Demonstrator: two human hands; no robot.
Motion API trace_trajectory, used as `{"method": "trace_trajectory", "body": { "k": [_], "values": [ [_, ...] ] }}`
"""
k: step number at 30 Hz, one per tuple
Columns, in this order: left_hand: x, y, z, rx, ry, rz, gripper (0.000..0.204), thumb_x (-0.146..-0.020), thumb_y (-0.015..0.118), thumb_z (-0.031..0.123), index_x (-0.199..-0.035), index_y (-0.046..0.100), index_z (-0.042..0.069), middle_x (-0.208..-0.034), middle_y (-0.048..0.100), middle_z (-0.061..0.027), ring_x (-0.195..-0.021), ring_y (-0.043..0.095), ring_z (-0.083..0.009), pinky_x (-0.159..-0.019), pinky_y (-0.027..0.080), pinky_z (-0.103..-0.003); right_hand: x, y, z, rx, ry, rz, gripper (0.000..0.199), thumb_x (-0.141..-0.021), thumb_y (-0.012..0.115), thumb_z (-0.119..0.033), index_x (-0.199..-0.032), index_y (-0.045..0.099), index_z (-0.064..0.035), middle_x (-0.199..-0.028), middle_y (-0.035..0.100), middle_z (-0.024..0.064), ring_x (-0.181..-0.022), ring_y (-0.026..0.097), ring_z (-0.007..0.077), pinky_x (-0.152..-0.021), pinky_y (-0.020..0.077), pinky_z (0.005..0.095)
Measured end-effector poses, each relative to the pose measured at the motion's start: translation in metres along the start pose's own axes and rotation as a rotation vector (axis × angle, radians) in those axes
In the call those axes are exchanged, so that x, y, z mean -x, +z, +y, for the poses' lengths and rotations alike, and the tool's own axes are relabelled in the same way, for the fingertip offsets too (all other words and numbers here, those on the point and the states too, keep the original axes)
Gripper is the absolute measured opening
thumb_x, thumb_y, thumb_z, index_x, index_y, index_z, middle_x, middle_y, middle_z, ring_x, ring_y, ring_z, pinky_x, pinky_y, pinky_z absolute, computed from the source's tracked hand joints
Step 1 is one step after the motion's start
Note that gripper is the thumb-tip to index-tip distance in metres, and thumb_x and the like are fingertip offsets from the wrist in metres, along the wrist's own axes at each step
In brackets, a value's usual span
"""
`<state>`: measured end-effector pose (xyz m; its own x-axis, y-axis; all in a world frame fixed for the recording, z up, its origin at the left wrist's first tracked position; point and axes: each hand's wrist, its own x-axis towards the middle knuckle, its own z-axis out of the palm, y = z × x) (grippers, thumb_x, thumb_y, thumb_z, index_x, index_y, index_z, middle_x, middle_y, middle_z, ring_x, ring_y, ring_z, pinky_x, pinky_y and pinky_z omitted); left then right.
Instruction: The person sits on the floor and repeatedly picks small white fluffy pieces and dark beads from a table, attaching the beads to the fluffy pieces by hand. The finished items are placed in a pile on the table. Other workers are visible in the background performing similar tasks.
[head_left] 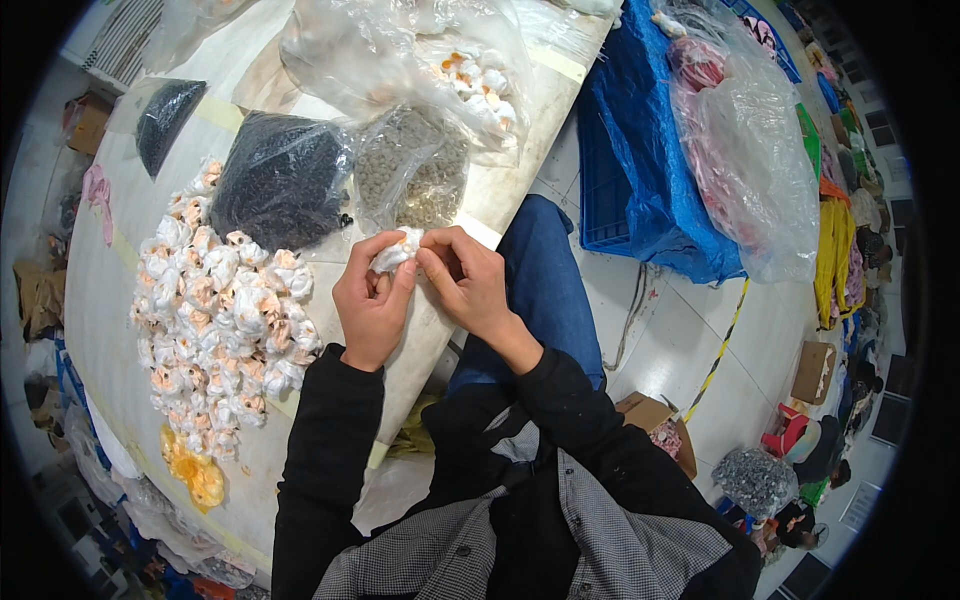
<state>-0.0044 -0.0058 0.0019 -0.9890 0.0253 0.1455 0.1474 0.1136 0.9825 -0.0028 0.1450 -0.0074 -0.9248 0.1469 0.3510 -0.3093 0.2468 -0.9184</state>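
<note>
Between my two hands, over the table's near edge, is a small white plush piece (397,251) with a bit of orange at its top. My left hand (372,300) is closed on its left side, thumb pressed against it. The thumb and fingertips of my right hand (468,277) pinch it from the right. Just beyond my hands lies a clear bag of small grey-beige parts (410,165). To its left is a clear bag of small black parts (280,175). A large heap of white and peach plush pieces (225,320) spreads left of my left hand.
The pale table (110,280) curves around my left. Clear plastic with white and orange pieces (480,85) lies at its far side. A yellow piece (192,468) sits near the heap. Right, on the floor, stand a blue crate (603,200) with blue sheeting and a cardboard box (660,425).
</note>
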Motion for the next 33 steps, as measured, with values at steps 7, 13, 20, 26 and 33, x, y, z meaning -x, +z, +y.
{"method": "trace_trajectory", "body": {
  "k": [7, 13, 20, 26, 33],
  "values": [
    [-0.011, -0.006, 0.006, -0.094, 0.058, -0.200, 0.025, -0.098, 0.074, 0.022, -0.114, 0.071, 0.003, -0.080, 0.063, -0.0024, -0.059, 0.047, -0.0082, -0.055, 0.039, -0.027, -0.001, -0.013, 0.001, -0.172, 0.141, -0.198, 0.012, -0.100, 0.070, -0.011, -0.103, 0.065, -0.0014, -0.076, 0.066, 0.0064, -0.062, 0.059, 0.0113, -0.059, 0.0470, 0.0270],
    [-0.012, -0.016, 0.007, -0.206, 0.033, -0.286, 0.026, -0.095, 0.074, 0.023, -0.086, 0.065, 0.000, -0.072, 0.060, -0.0093, -0.061, 0.055, -0.0192, -0.059, 0.044, -0.034, 0.001, -0.013, 0.002, -0.158, 0.159, -0.244, 0.012, -0.100, 0.069, -0.013, -0.103, 0.064, -0.0020, -0.076, 0.066, 0.0067, -0.062, 0.060, 0.0127, -0.059, 0.0471, 0.0276],
    [-0.011, -0.016, 0.004, -0.242, 0.074, -0.258, 0.019, -0.089, 0.074, 0.014, -0.083, 0.063, 0.000, -0.069, 0.058, -0.0113, -0.058, 0.054, -0.0217, -0.057, 0.043, -0.034, 0.002, -0.009, 0.004, -0.133, 0.121, -0.245, 0.013, -0.100, 0.069, -0.015, -0.102, 0.065, -0.0029, -0.075, 0.065, 0.0075, -0.060, 0.060, 0.0157, -0.059, 0.0475, 0.0294],
    [-0.010, -0.013, 0.006, -0.279, 0.118, -0.197, 0.013, -0.085, 0.072, 0.009, -0.081, 0.064, -0.001, -0.068, 0.057, -0.0120, -0.057, 0.055, -0.0230, -0.056, 0.044, -0.035, -0.001, -0.009, -0.002, -0.002, 0.069, -0.258, 0.012, -0.099, 0.069, -0.014, -0.102, 0.066, -0.0034, -0.076, 0.067, 0.0094, -0.062, 0.063, 0.0193, -0.058, 0.0481, 0.0310],
    [-0.010, -0.014, 0.002, -0.274, 0.091, -0.091, 0.015, -0.083, 0.072, 0.007, -0.079, 0.061, -0.002, -0.065, 0.052, -0.0117, -0.056, 0.049, -0.0200, -0.055, 0.041, -0.033, -0.010, -0.005, 0.003, 0.140, -0.085, -0.034, 0.009, -0.095, 0.073, -0.008, -0.102, 0.072, -0.0026, -0.090, 0.067, 0.0079, -0.062, 0.062, 0.0145, -0.058, 0.0493, 0.0278]
  ]
}}
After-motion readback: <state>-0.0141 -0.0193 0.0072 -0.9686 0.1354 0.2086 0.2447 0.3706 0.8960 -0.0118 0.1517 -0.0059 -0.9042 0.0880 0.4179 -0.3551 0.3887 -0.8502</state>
